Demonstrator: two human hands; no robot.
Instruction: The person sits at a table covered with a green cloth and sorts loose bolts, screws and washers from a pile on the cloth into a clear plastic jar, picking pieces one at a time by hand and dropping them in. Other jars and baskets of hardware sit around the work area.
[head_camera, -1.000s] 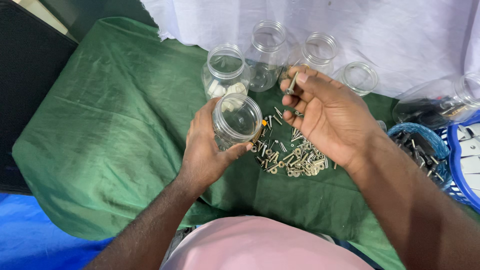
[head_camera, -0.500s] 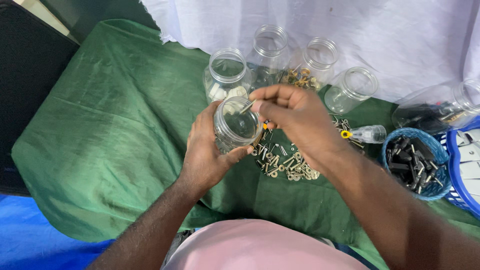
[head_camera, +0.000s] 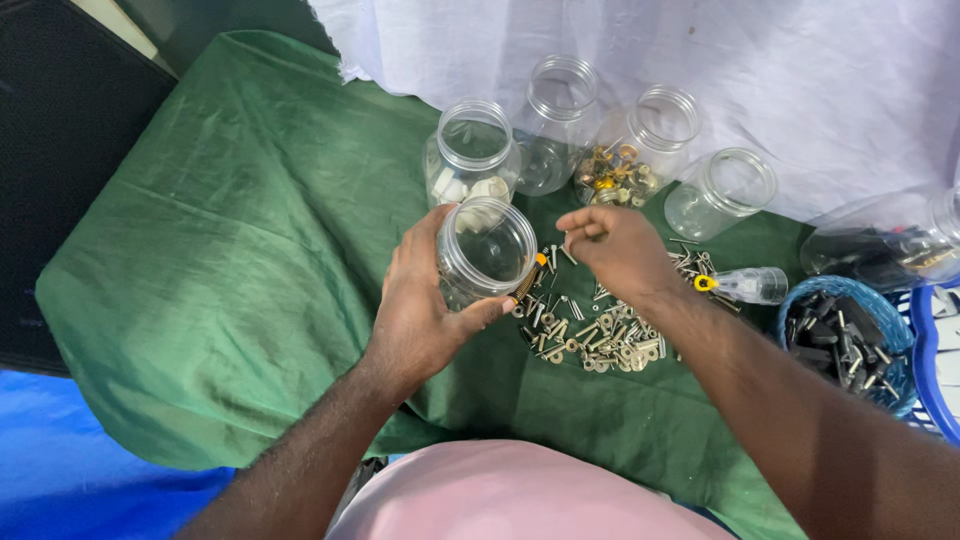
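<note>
Head view: a clear round plastic jar (head_camera: 487, 252), open-mouthed, is held tilted above the green cloth (head_camera: 230, 250) that drapes the table.

Left hand (head_camera: 425, 305) wraps the jar's side, fingers curled round it; right hand (head_camera: 618, 250), just beside the rim, has its fingertips pressed together on something too small to tell. Under them lies a heap of brass and steel screws (head_camera: 595, 335). Behind stand four more clear jars: one with white pieces (head_camera: 470, 165), one with brass fittings (head_camera: 640, 150). A blue woven basket of dark parts (head_camera: 845, 340) sits right.
</note>
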